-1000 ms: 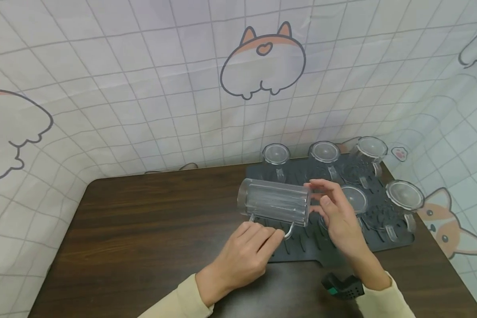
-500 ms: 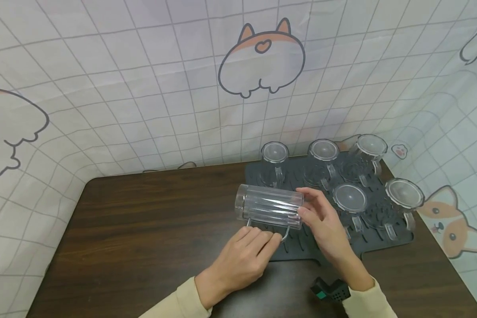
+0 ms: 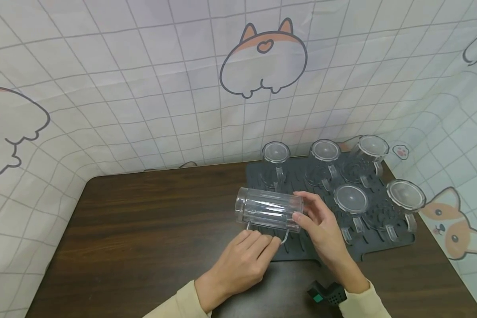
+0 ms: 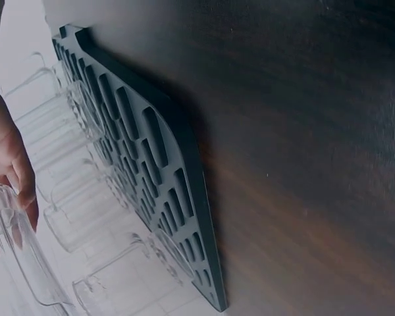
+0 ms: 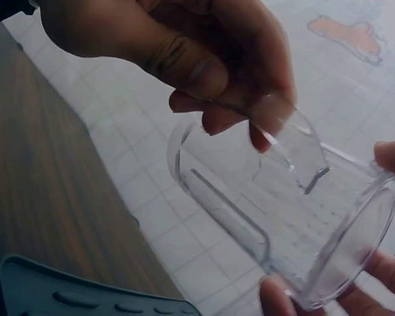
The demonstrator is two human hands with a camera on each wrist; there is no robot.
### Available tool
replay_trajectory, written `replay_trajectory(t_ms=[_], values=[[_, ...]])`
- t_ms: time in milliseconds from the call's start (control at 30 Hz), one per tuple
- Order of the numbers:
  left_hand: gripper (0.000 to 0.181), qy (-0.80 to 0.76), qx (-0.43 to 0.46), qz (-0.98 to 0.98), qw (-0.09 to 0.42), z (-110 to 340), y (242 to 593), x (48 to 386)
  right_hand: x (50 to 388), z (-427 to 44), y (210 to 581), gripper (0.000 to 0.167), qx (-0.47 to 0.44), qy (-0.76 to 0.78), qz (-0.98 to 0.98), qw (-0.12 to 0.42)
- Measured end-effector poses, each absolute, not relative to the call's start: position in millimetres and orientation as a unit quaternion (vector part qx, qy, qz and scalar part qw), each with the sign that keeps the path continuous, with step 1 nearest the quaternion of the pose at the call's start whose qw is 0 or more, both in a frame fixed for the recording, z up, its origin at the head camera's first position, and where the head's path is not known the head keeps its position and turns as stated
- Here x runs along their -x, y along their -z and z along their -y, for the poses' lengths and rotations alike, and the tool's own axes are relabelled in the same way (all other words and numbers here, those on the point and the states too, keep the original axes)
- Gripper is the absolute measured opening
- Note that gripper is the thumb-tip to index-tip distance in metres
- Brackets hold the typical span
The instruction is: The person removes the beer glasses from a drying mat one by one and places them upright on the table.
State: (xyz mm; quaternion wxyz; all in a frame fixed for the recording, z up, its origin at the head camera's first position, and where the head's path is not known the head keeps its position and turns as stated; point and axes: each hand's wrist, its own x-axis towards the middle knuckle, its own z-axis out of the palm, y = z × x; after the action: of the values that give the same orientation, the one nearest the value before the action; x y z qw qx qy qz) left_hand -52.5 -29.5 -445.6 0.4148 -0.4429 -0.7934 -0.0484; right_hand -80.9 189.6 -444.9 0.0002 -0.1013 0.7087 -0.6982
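Note:
A clear glass mug [image 3: 268, 208] lies sideways in the air over the left part of the dark drying mat [image 3: 308, 252]. My left hand [image 3: 242, 261] grips its handle, on the side nearest me; in the right wrist view the fingers curl round the handle [image 5: 309, 148]. At the mug's right end, my right hand [image 3: 325, 229] holds it with the thumb on the near side and fingers on the far side. Several similar glass mugs [image 3: 351, 199] stand upside down on the mat, behind and to the right of my hands.
The table [image 3: 143, 229] has a dark wood-grain top and extends to the left of the mat. Behind it hangs a white grid-patterned cloth [image 3: 163, 110] with cartoon dogs. A black device [image 3: 327, 293] sits at my right wrist.
My right hand has moved left and taken hold of the mug's right end, its thumb now on the glass. The mug has shifted slightly toward me. My left hand keeps its grip.

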Motion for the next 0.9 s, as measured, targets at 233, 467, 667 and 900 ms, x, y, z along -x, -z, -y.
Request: replay_trajectory(t_ms=[233,467,667,900], values=[[0.029,0.053,0.441,0.799,0.406,29,446,49,81,-188,447,0.047,0.093,0.702,-0.706,-0.025],[0.033,0.082,0.441,0.81,0.378,31,450,45,82,-186,452,0.049,0.102,0.692,-0.714,-0.022],[0.031,0.091,0.44,0.815,0.366,31,452,44,82,-186,455,0.049,0.11,0.672,-0.732,-0.033],[0.032,0.101,0.437,0.821,0.353,31,452,41,81,-187,455,0.047,0.111,0.67,-0.734,-0.031]])
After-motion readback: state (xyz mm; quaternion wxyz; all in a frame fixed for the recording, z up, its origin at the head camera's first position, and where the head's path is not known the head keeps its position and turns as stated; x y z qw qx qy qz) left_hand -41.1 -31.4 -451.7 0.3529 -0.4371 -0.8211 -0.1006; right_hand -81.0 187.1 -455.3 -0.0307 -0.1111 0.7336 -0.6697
